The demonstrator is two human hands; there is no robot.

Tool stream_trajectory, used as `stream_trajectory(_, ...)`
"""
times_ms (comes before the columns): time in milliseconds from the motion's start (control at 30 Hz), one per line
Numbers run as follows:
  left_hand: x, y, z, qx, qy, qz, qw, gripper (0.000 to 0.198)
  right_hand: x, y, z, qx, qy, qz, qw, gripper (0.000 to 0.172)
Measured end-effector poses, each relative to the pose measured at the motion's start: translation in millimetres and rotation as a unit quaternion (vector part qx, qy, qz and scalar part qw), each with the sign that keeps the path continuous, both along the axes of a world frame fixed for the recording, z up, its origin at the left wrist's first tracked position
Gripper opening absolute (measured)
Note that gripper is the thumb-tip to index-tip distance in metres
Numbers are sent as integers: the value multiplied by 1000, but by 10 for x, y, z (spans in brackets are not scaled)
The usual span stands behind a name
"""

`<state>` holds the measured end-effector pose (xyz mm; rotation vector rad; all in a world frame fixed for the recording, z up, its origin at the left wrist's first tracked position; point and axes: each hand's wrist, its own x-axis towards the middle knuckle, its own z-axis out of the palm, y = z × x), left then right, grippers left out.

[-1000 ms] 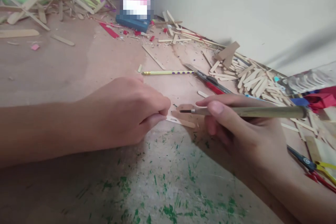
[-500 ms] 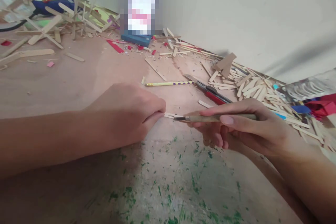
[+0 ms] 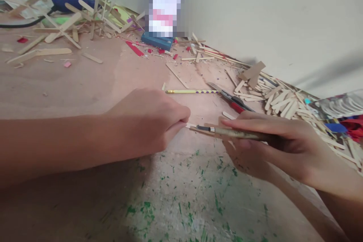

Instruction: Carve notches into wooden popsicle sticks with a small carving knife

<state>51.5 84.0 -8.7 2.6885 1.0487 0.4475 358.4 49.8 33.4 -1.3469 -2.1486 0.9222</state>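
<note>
My left hand [image 3: 153, 121] is closed in a pinch on a thin pale wooden stick [image 3: 191, 125], whose short end sticks out past the fingertips. In my right hand [image 3: 283, 136] is a carving tool [image 3: 229, 132] with a wooden handle and a dark metal tip, pinched between thumb and fingers. The tool points left, and its tip is at the stick's exposed end; whether they touch I cannot tell. A yellow pencil [image 3: 187, 92] with purple dots lies beyond my hands, beside a red and black box cutter [image 3: 231, 100] with its blade out.
Many loose craft sticks [image 3: 283, 102] are heaped at the right along the wall. Stick constructions [image 3: 62, 30] stand at the back left. A blue block [image 3: 157, 41] supports a blurred, bright upright object. Red scraps and shavings lie nearby on the wooden table [image 3: 93, 90].
The whole view has shifted, so things appear farther right. My right hand has turned, its lower fingers are now mostly hidden, and the tool's tip has lifted slightly relative to the stick.
</note>
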Motion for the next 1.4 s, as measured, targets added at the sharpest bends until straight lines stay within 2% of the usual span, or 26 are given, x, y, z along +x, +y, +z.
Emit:
stream_trajectory(100,-2,-3,11,-3,-1,3,1000,26,0,2,-7,88,-67,56,992,39)
stream_trajectory(233,-4,0,20,-3,-7,-2,1000,27,32,-3,-63,102,-86,42,990,35)
stream_trajectory(433,14,3,24,-12,-2,6,1000,25,4,1,-103,98,-83,41,991,31)
stream_trajectory(733,24,30,31,-59,-24,12,998,23,-98,-34,-65,103,-81,52,990,32)
stream_trajectory(1233,25,48,33,-71,-68,17,995,21,-90,-16,-100,48,-68,32,996,28)
stream_trajectory(1400,26,46,43,-98,-65,24,993,20,-106,-27,-99,17,-57,41,997,33)
